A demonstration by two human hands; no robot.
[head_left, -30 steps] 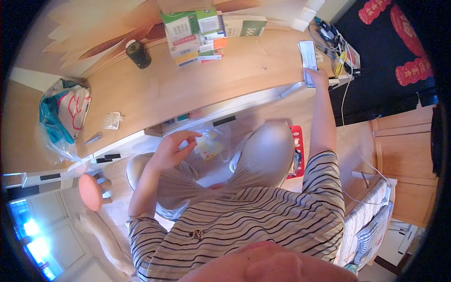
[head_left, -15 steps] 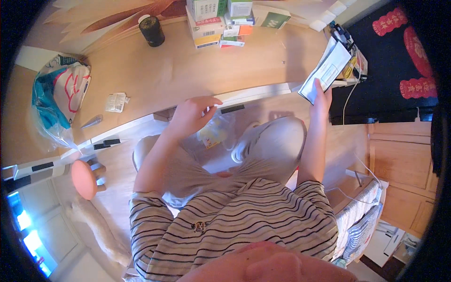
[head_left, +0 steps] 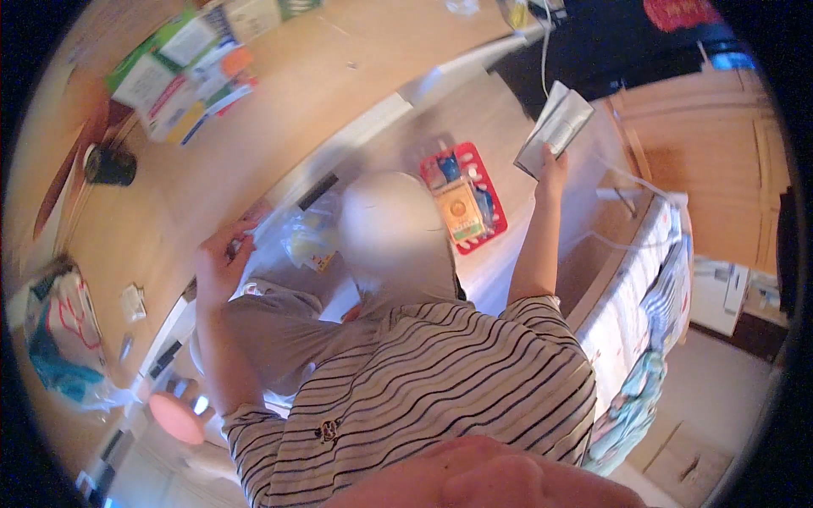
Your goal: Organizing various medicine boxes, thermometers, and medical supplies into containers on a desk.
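Observation:
My right hand (head_left: 554, 169) is raised out over the floor, its fingers closed on the lower end of a thin white and grey folded paper booklet (head_left: 556, 121). Below and left of it, a red plastic basket (head_left: 492, 190) rests on the floor beside my knee. An orange-yellow box (head_left: 460, 209) lies in it among several blue and white packs. My left hand (head_left: 222, 264) hovers at the desk's front edge with its fingers curled in. Something small may be between them, but blur hides what it is.
Stacked medicine-like boxes (head_left: 182, 76) and a dark jar (head_left: 111, 164) stand on the wooden desk (head_left: 279, 102). A plastic bag (head_left: 63, 339) lies at its left end. An orange stool (head_left: 177, 416) sits below. Wooden cabinets (head_left: 694, 152) and a bed (head_left: 627, 296) are at the right.
The view has swung to the right, bringing the red basket into sight. My right hand has carried the booklet away from the desk's right end, over the floor. My left hand remains near the desk edge.

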